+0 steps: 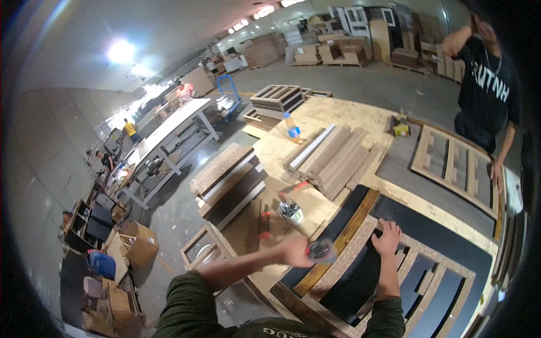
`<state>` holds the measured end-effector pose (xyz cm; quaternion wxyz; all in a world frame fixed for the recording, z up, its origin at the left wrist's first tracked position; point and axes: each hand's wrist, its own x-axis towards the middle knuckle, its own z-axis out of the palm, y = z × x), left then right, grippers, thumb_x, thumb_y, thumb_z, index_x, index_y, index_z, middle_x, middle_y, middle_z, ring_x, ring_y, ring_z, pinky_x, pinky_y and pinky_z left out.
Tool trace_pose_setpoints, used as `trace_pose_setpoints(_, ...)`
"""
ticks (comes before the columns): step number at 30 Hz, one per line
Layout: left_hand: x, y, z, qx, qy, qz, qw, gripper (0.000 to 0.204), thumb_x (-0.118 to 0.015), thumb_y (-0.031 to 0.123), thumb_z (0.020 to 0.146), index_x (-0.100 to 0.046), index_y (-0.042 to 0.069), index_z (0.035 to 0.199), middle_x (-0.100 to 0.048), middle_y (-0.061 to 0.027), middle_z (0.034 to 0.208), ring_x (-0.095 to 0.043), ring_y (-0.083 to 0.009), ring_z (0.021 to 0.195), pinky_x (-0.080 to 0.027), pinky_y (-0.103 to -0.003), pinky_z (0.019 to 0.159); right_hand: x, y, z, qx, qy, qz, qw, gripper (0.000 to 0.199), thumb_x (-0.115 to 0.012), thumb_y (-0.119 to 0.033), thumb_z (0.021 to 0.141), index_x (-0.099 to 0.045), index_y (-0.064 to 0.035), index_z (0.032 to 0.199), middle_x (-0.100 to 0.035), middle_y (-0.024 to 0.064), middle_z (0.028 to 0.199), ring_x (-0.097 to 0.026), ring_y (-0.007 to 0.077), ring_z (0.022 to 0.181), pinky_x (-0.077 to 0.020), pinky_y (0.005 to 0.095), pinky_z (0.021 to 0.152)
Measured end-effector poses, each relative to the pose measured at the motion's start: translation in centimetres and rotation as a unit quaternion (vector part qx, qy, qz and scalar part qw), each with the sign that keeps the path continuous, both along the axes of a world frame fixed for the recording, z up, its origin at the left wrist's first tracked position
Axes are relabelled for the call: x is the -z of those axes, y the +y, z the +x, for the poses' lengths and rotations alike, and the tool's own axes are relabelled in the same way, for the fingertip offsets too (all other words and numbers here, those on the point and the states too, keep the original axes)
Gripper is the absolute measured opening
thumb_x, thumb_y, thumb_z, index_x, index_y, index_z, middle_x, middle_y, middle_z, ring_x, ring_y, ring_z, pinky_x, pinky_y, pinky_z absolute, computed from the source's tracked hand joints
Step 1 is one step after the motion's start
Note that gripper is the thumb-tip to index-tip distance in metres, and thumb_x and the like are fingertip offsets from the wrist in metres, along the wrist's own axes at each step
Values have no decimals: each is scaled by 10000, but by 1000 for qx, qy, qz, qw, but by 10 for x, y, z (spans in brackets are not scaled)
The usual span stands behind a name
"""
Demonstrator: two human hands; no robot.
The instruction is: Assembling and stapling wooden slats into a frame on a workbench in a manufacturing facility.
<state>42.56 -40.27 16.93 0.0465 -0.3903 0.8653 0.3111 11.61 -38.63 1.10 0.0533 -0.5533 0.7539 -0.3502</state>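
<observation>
Dark green sleeves [189,304] nearest, head view. Left hand [293,251]: fingers clamped round a blurred dark tool [321,251] beside the slatted frame [344,261]. Right hand [387,238] rests on that frame; cannot tell whether its fingers grip. Frame lies over a black panel [453,248] on the tabletop [344,112]. Step looks like edge work; next move likely calls for steadying.

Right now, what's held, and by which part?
Left hand grips a blurred dark tool by its near end; can't tell if that's a handle. Right hand lies on the edge of the wooden frame; grip unclear.
</observation>
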Motion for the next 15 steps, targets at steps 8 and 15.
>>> trace_pose_setpoints(8,38,154,128,-207,89,-39,974,331,-739,319,670,-643,19,772,-630,-183,720,-612,-323,632,-475,-402,587,-1,11,-26,-79,0,97,992,722,-763,-312,612,-516,-142,1268,-511,96,1204,-462,302,1141,-293,486,1030)
trace_pose_setpoints(15,15,266,99,-386,103,109,910,324,-714,208,732,-653,73,1020,-654,-57,749,-549,-125,656,-459,-316,625,-12,97,-114,-75,10,96,993,752,-718,-389,684,-443,-110,1325,-467,119,1316,-416,285,1247,-247,527,1065)
